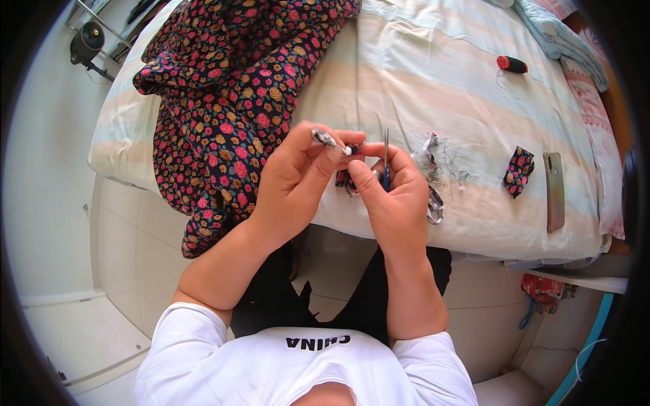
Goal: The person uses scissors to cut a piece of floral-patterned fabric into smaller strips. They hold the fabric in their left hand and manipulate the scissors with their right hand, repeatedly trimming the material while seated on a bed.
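Observation:
Both my hands meet above the near edge of a bed. My left hand pinches a small twisted strip of dark and white fabric between thumb and fingers. My right hand touches the dark end of the piece with thumb and index finger, and its other fingers hold small blue-handled scissors, blades pointing away from me. A metal ring or thimble shows on a right finger. Floral scraps hang partly hidden between the hands. A large dark floral cloth lies left of my left hand.
Loose threads and fabric scraps lie right of my right hand. Farther right are a floral patch and a smartphone. A red and black thread spool sits toward the back. A folded light-blue quilt lies at the far right.

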`<action>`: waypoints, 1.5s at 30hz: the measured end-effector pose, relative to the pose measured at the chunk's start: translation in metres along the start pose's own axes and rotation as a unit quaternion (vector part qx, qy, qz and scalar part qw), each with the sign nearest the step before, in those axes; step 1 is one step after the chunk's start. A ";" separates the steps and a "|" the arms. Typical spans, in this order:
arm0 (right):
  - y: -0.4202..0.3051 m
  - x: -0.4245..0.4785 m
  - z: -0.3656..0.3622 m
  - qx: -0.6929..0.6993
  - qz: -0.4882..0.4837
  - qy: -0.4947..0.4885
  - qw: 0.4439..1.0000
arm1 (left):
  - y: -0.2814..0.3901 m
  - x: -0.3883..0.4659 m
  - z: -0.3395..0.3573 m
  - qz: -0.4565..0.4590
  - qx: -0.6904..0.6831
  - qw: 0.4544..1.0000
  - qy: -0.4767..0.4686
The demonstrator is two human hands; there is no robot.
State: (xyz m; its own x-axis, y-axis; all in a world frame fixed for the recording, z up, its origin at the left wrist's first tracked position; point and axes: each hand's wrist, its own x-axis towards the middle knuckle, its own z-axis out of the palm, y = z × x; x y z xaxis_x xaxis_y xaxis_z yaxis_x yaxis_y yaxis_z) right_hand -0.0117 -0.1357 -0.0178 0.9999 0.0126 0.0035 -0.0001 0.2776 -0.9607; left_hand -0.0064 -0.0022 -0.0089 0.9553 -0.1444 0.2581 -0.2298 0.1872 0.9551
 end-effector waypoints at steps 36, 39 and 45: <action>0.009 0.000 -0.003 -0.078 -0.025 -0.020 0.996 | 0.003 0.007 -0.018 -0.129 -0.099 0.974 0.158; 0.008 0.001 -0.004 -0.069 -0.029 -0.017 0.997 | 0.005 0.007 -0.020 -0.161 -0.127 0.969 0.139; 0.003 0.000 -0.002 -0.043 -0.037 -0.012 0.998 | 0.003 0.006 -0.017 -0.211 -0.148 0.963 0.076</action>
State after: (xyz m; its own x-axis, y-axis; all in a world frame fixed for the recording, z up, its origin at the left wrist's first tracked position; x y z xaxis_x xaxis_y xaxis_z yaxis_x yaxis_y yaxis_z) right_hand -0.0115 -0.1369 -0.0213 0.9966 0.0194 0.0806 0.0753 0.1950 -0.9779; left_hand 0.0016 0.0138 -0.0068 0.9732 -0.1288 -0.1904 0.2273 0.4144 0.8813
